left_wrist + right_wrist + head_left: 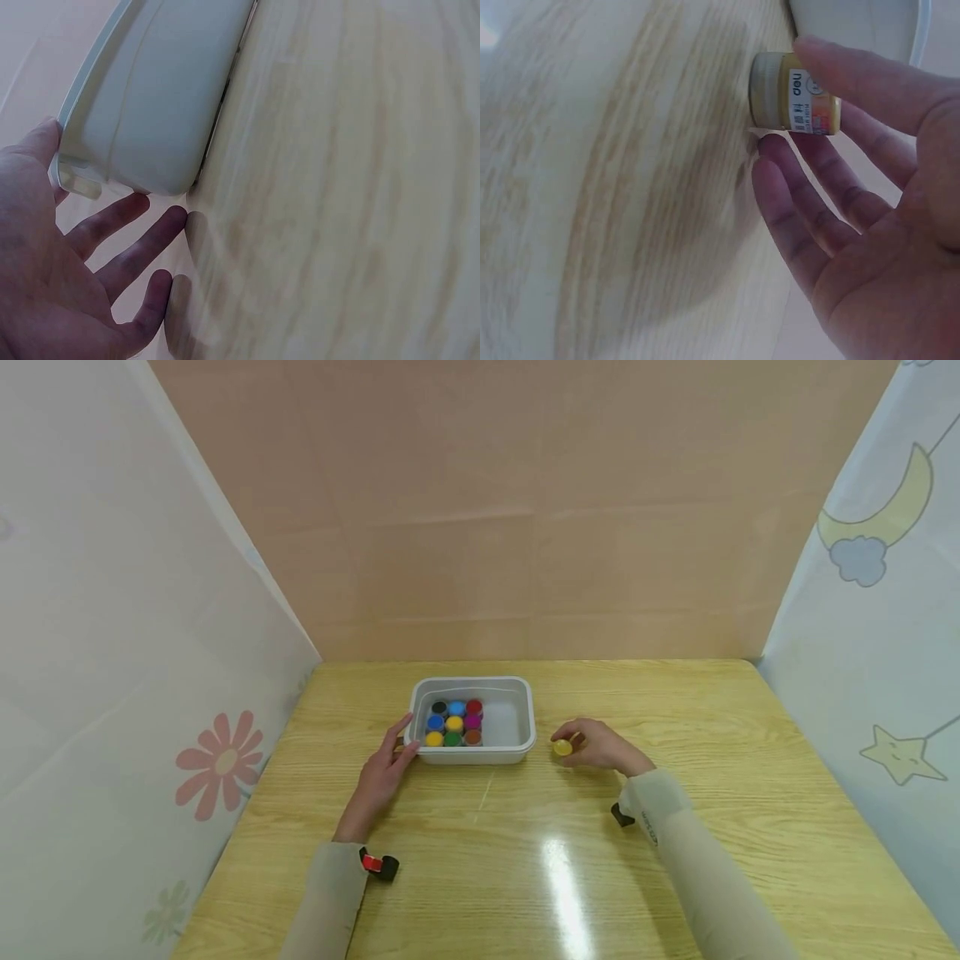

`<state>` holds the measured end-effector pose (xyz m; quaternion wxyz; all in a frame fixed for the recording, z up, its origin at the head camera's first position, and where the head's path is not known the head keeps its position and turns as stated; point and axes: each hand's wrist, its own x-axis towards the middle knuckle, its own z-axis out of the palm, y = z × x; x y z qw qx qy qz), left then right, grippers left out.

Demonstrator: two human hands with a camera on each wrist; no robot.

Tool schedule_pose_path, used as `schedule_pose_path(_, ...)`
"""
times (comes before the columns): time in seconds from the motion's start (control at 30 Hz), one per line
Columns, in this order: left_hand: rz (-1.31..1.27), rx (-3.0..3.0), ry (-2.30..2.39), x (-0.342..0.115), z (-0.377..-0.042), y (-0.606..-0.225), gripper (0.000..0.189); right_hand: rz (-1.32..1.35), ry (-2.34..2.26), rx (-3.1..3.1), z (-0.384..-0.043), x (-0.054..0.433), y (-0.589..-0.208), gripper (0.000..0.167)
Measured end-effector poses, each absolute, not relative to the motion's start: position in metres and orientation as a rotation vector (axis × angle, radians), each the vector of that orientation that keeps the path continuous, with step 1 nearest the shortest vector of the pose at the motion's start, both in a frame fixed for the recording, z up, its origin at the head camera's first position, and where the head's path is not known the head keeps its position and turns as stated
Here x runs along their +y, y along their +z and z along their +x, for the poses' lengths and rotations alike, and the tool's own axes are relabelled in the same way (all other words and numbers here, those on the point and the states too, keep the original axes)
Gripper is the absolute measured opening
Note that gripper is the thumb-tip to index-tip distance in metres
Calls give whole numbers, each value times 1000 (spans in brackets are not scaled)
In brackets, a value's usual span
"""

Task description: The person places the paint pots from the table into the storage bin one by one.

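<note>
Beside the tray's right end, my right hand pinches a small yellow paint jar between thumb and fingers. Low over the wooden table, the jar shows a printed label in the right wrist view and a round yellow top in the head view. My left hand holds the front left corner of a white plastic tray. In the left wrist view its thumb is at the tray's rim, with other fingers spread below, close to the wall. Several paint jars with differently coloured tops stand in rows in the tray's left part.
The light wooden table carries a bright reflection near its front. Behind it rises a tan backdrop. White patterned sheets with a flower and a star flank the left and right sides.
</note>
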<state>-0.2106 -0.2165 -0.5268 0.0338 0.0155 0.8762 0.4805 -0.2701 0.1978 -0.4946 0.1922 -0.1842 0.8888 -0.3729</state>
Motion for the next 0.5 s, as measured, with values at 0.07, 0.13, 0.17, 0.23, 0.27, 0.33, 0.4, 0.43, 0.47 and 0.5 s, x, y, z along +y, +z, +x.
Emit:
schedule_pose_path(0.07, 57, 2697, 1480, -217, -210, -527, 60, -521, -1039, 2498, -270, 197, -496, 39)
schedule_pose_path(0.13, 59, 2697, 1480, -217, -211, -527, 60, -527, -1030, 2504, -270, 197, -497, 38)
schedule_pose_path(0.17, 62, 2699, 1479, -217, -211, -527, 60, -527, -1024, 2507, -270, 197, -497, 37)
schedule_pose_path(0.23, 67, 2700, 1480, -217, -211, -526, 59, -531, -1016, 2513, -271, 197, -498, 36)
schedule_pose_path(0.27, 62, 2697, 1483, -217, -211, -526, 59, -533, -1015, 2514, -271, 197, -498, 36)
schedule_pose_path(0.33, 61, 2697, 1485, -217, -211, -526, 59, -542, -1012, 2520, -271, 197, -498, 36)
schedule_pose_path(0.4, 59, 2696, 1486, -217, -211, -526, 59, -552, -1011, 2524, -271, 197, -498, 35)
schedule_pose_path(0.43, 57, 2693, 1488, -217, -211, -526, 59, -555, -1008, 2526, -272, 197, -497, 35)
schedule_pose_path(0.47, 55, 2691, 1491, -217, -212, -526, 60, -555, -1010, 2525, -272, 198, -497, 35)
schedule_pose_path(0.5, 52, 2689, 1491, -217, -212, -526, 60, -555, -1011, 2524, -272, 198, -497, 35)
